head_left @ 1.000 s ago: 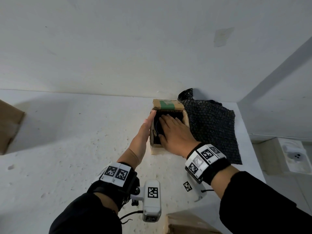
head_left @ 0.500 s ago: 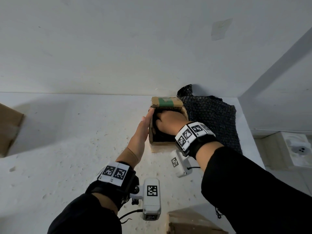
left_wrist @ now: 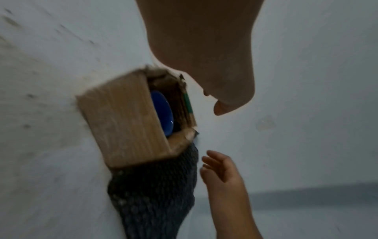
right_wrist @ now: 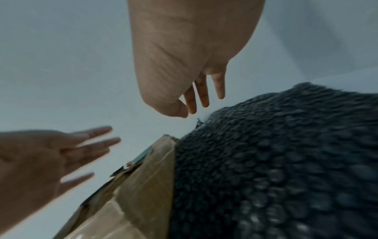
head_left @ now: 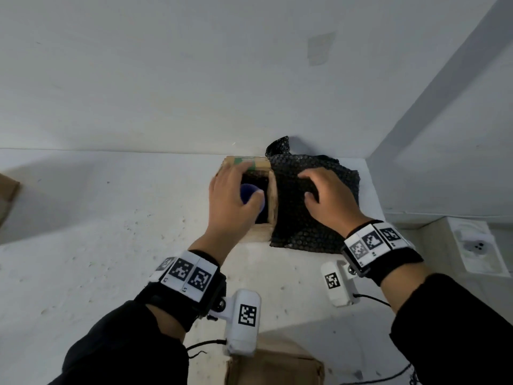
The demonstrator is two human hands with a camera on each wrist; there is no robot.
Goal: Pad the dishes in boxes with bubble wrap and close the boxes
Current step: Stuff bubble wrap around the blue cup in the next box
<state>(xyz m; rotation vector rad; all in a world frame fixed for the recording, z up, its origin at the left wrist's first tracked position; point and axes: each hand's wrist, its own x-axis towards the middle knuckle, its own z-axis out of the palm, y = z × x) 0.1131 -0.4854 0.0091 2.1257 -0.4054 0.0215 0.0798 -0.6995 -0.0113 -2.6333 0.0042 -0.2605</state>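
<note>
Below spread left hand fingers, blue dish; loose right hand over bubble wrap.

Box mouth open upward but half covered by left hand; blue dish fills the interior. Bubble wrap abuts it at 3 o'clock, wall at 12. Table at 9 o'clock free.

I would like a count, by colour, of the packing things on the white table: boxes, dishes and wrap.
Brown cardboard boxes: 3, the open box, one at the left edge, one at the near edge
Blue dishes: 1, the round blue dish
Black bubble wrap: 1, the sheet
Total: 5
</note>
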